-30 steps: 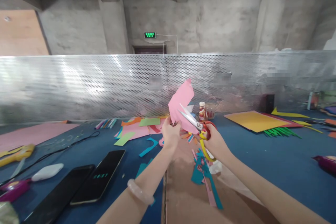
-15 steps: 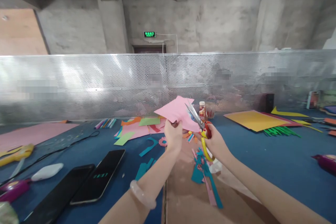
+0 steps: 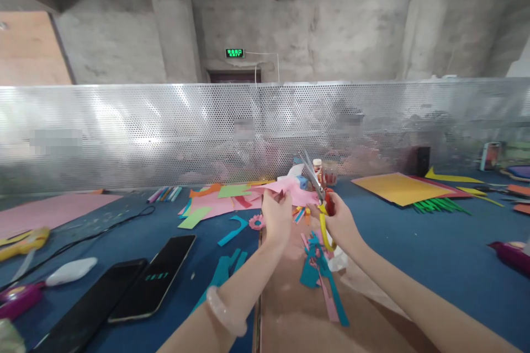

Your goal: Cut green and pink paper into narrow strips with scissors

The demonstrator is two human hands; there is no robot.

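Note:
My left hand [image 3: 276, 217] pinches a piece of pink paper [image 3: 295, 191], which lies nearly flat at chest height above the table. My right hand [image 3: 340, 223] grips scissors [image 3: 321, 193] with red and yellow handles; the blades point up and away, right next to the paper's right edge. A pale bangle sits on my left wrist. Below the hands, teal and pink paper offcuts [image 3: 319, 276] lie on a brown board [image 3: 298, 314].
Two dark phones [image 3: 153, 278] lie at the near left on the blue table [image 3: 439, 253]. Coloured paper scraps [image 3: 219, 198] and pens lie further back, and yellow sheets [image 3: 399, 187] with green strips at the right. A perforated metal screen [image 3: 124, 132] closes the far side.
The pink paper has been tipped down from upright to almost flat. The scissors have swung from pointing left across the paper to pointing upward beside it.

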